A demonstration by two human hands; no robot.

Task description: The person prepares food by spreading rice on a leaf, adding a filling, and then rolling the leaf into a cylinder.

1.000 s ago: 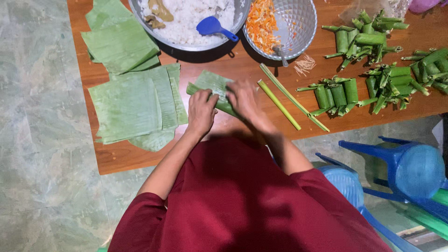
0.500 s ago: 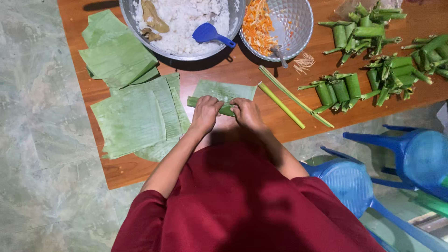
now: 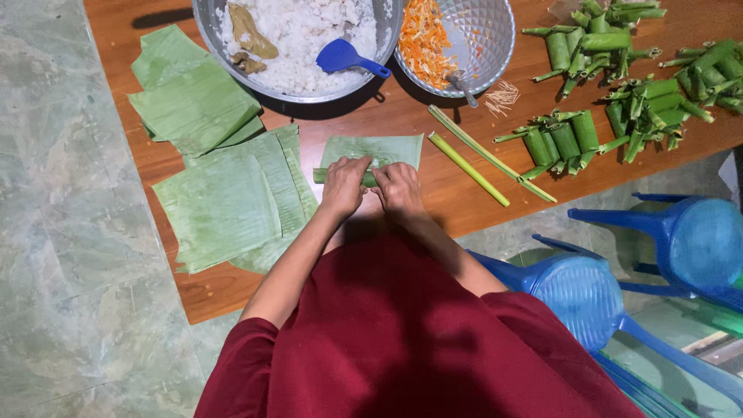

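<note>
A banana leaf piece (image 3: 377,150) lies on the wooden table (image 3: 402,116), its near edge rolled into a tube. My left hand (image 3: 343,187) presses on the rolled edge at its left part. My right hand (image 3: 398,188) grips the roll beside it, fingers curled over the leaf. Whatever is inside the roll is hidden by the leaf and my fingers.
Stacks of cut banana leaves (image 3: 224,197) lie left. A metal bowl of white rice (image 3: 302,31) with a blue spoon (image 3: 347,58) and a bowl of orange shreds (image 3: 457,42) stand behind. Wrapped green rolls (image 3: 619,85) and two leaf strips (image 3: 472,166) lie right. Blue plastic chairs (image 3: 619,286) stand nearby.
The leaf was bunched under my hands; it now lies spread flat with its near edge rolled. Both hands sit side by side on the roll.
</note>
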